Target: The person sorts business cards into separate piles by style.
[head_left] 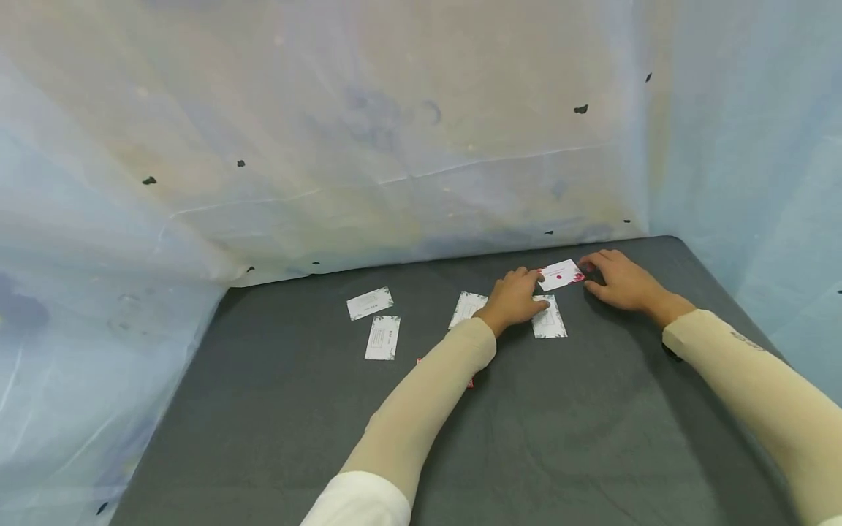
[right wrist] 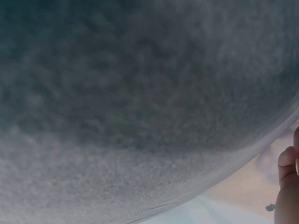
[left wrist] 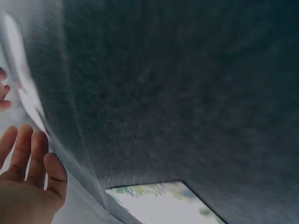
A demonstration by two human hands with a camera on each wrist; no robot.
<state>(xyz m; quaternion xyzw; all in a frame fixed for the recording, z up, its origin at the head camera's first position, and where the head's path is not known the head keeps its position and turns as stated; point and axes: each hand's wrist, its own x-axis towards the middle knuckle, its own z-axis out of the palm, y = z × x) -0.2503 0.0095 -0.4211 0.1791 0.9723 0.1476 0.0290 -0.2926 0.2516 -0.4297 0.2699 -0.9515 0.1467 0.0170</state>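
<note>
By the look of it, the work in hand is an arranging of cards, perhaps partway through; on the left of the table [head_left: 276, 431], the far left card [head_left: 370, 303] and the near left card [head_left: 382, 338] lie flat and free of hands, so those two look placed; on the right, the pink card [head_left: 559, 275] lies between the hands at the far edge, just beyond the right card [head_left: 551, 321] — its placing seems the step in hand, with squaring up perhaps left to do; the middle card [head_left: 465, 307] is partly behind the left arm.

The left hand [head_left: 515, 298] has its fingers extended and somewhat spread by the pink card's left end, thumb over the right card, gripping nothing that shows; the right hand [head_left: 621, 281] has fingers loosely bent at the other end, thumb well apart from them, holding nothing visible — whether either touches the pink card, I cannot tell.

Counted: five white cards, four green-cornered and one pink-marked; red edges [head_left: 471, 383] show either side of the left forearm, one item or two unclear; two hands.
</note>
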